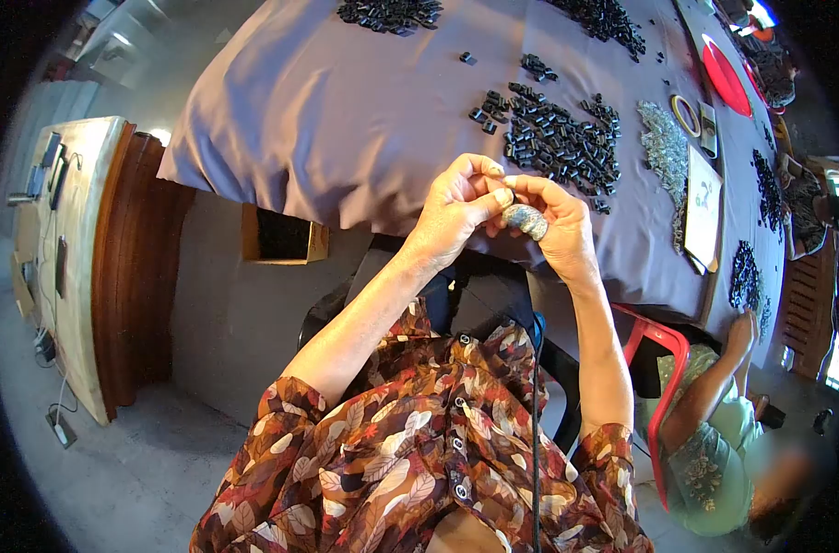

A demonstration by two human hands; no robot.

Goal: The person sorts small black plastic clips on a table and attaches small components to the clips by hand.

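Observation:
My left hand and my right hand meet just in front of the table edge, fingertips pinched close together. Whatever small thing they hold between them is too hidden to name. A greyish, speckled wrap shows around a finger of my right hand. Just beyond my hands, on the purple-grey tablecloth, lies a pile of small shiny black pieces. A few loose black pieces sit at its left side.
More black piles lie farther back. To the right are clear pieces, a tape roll, a board with paper and a red tray. A box stands under the table. Another person sits at right by a red chair.

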